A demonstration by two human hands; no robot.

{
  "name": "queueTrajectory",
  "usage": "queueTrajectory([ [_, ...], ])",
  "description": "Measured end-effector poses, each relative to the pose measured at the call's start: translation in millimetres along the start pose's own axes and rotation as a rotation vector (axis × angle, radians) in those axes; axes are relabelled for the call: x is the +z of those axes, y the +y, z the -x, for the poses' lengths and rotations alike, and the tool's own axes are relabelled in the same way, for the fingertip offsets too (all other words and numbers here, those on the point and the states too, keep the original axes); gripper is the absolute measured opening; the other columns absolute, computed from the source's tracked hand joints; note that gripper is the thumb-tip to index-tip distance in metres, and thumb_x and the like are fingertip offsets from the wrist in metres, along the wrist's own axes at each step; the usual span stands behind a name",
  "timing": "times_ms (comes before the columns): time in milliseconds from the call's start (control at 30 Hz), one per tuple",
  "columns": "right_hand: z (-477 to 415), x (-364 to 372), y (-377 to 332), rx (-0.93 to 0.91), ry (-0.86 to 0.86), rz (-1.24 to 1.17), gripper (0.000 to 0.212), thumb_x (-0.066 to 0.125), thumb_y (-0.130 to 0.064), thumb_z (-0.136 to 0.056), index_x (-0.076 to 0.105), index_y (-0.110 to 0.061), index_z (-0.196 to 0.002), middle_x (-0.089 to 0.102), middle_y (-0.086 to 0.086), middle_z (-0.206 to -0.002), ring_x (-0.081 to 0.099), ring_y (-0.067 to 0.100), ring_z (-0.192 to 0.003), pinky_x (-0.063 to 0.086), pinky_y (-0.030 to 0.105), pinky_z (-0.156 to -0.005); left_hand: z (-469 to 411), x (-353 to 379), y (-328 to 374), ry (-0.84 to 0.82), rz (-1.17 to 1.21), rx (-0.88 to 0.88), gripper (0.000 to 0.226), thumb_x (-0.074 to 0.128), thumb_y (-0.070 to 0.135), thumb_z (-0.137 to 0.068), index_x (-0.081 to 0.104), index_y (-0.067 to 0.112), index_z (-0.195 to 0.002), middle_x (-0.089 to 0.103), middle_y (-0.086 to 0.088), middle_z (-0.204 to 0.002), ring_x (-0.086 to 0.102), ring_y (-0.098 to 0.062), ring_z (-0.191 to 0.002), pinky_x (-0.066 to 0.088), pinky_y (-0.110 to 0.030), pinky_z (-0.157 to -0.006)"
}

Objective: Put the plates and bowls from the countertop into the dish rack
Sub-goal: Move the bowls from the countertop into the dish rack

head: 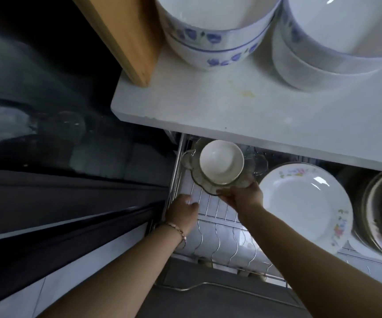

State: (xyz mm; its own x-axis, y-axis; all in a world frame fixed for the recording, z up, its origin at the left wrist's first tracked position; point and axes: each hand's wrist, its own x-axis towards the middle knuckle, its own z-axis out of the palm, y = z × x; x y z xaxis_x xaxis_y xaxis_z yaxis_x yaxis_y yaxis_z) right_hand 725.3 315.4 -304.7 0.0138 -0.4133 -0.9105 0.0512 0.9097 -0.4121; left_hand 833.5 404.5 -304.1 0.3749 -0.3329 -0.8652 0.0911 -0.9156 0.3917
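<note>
Bowls and plates, head view. White bowl (221,161) is sitting inside a scalloped glass dish (199,177), both low in the pull-out dish rack (210,230) under the white countertop (242,104). Right hand (242,196) is gripping the near rim of the glass dish, fingers closed under and over its edge; dish and bowl are hovering at or just above the rack wires at the rack's far left corner, and whether they are touching the wires cannot be told.

Left hand (182,214) is reaching into the rack just left of the dish, not touching it. Fingers are curled loosely; it is holding nothing that shows, and contact with the wire floor cannot be told. A bracelet (176,229) is sitting on that wrist.

Floral plate (304,205) is standing tilted in the rack just right of the right hand, with more plates (378,214) stacked on edge behind it toward the right border.

On the countertop above: blue-flowered bowls (213,40), nested, are resting near the back, and a second nested pair of white bowls (337,49) is standing beside them at right. Wooden board (121,35) is leaning at the counter's left end. A yellowish stain (246,94) is marking the counter in front of the bowls.
</note>
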Motion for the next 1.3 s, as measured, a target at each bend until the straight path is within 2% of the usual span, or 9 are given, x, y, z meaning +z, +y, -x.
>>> queueTrajectory([
  [133,-20,7,6,0.012,0.086,0.06,0.078,0.042,0.023,-0.083,0.027,-0.019,-0.146,0.069,0.011,-0.059,0.06,0.012,-0.029,0.054,0.022,-0.037,-13,-3,-20,-0.042,-0.122,0.002,0.016,0.045,0.009,-0.078,0.06,0.008,-0.075,0.062,-0.03,-0.097,0.063,-0.036,-0.092,0.047,-0.035,-0.075],
  [300,-26,10,11,0.068,0.068,-0.045,0.065,0.047,0.021,-0.082,0.04,-0.013,-0.137,0.062,0.013,-0.077,0.064,0.027,-0.058,0.062,0.035,-0.059,-20,-4,-24,-0.079,-0.117,0.017,0.016,0.042,0.013,-0.068,0.042,0.027,-0.059,0.049,-0.012,-0.081,0.049,-0.019,-0.078,0.039,-0.027,-0.075],
  [400,-33,14,9,0.069,0.116,-0.068,0.061,0.044,0.019,-0.085,0.039,-0.014,-0.137,0.06,0.013,-0.07,0.066,0.024,-0.052,0.061,0.034,-0.055,-19,1,-18,-0.052,-0.059,0.019,0.02,0.047,0.008,-0.075,0.052,0.026,-0.067,0.065,-0.019,-0.094,0.063,-0.029,-0.088,0.053,-0.036,-0.089],
  [533,-49,10,13,0.052,0.169,0.05,0.06,0.036,0.018,-0.089,0.032,-0.016,-0.138,0.06,0.02,-0.073,0.057,0.011,-0.025,0.054,0.025,-0.037,-16,8,-12,-0.061,0.009,-0.014,0.024,0.041,0.001,-0.085,0.055,0.019,-0.079,0.066,-0.018,-0.107,0.066,-0.032,-0.092,0.045,-0.024,-0.065],
  [733,-61,9,23,0.039,0.214,0.187,0.028,0.049,0.004,-0.087,0.046,-0.007,-0.112,0.063,0.018,-0.107,0.071,0.024,-0.065,0.058,0.031,-0.068,-5,11,-2,-0.073,-0.029,0.007,0.027,0.041,0.002,-0.081,0.065,0.011,-0.088,0.065,-0.018,-0.1,0.066,-0.034,-0.104,0.046,-0.03,-0.075],
  [900,-7,-1,-5,0.005,0.012,0.631,0.031,0.049,-0.006,-0.09,0.039,-0.015,-0.062,0.046,0.004,-0.07,0.047,0.019,-0.063,0.047,0.028,-0.068,25,12,27,-0.031,0.03,0.107,0.023,0.045,-0.002,-0.086,0.053,0.018,-0.078,0.062,-0.008,-0.077,0.061,-0.025,-0.074,0.044,-0.024,-0.064],
  [1033,78,-26,-71,-0.291,-0.186,1.022,0.02,0.051,-0.006,-0.087,0.063,0.005,-0.098,0.067,0.019,-0.093,0.06,0.027,-0.082,0.047,0.033,-0.074,79,8,85,0.086,0.106,0.477,0.027,0.053,0.008,-0.085,0.056,0.034,-0.078,0.068,-0.008,-0.089,0.067,-0.032,-0.085,0.055,-0.039,-0.077],
  [1133,146,-48,-138,-0.394,-0.212,0.981,0.019,0.055,-0.012,-0.087,0.066,0.001,-0.08,0.069,0.019,-0.074,0.059,0.023,-0.063,0.049,0.029,-0.063,125,2,143,0.104,0.271,0.659,0.015,0.056,0.02,-0.078,0.057,0.034,-0.08,0.063,0.002,-0.083,0.065,-0.032,-0.083,0.052,-0.047,-0.082],
  [1300,173,-62,-235,-0.458,0.034,0.626,0.047,0.052,-0.041,-0.09,0.048,-0.007,-0.123,0.06,0.017,-0.097,0.065,0.03,-0.074,0.055,0.032,-0.062,152,6,225,-0.132,0.408,0.465,0.027,0.059,0.039,-0.082,0.047,0.027,-0.104,0.048,0.004,-0.107,0.057,-0.022,-0.089,0.051,-0.038,-0.08],
])
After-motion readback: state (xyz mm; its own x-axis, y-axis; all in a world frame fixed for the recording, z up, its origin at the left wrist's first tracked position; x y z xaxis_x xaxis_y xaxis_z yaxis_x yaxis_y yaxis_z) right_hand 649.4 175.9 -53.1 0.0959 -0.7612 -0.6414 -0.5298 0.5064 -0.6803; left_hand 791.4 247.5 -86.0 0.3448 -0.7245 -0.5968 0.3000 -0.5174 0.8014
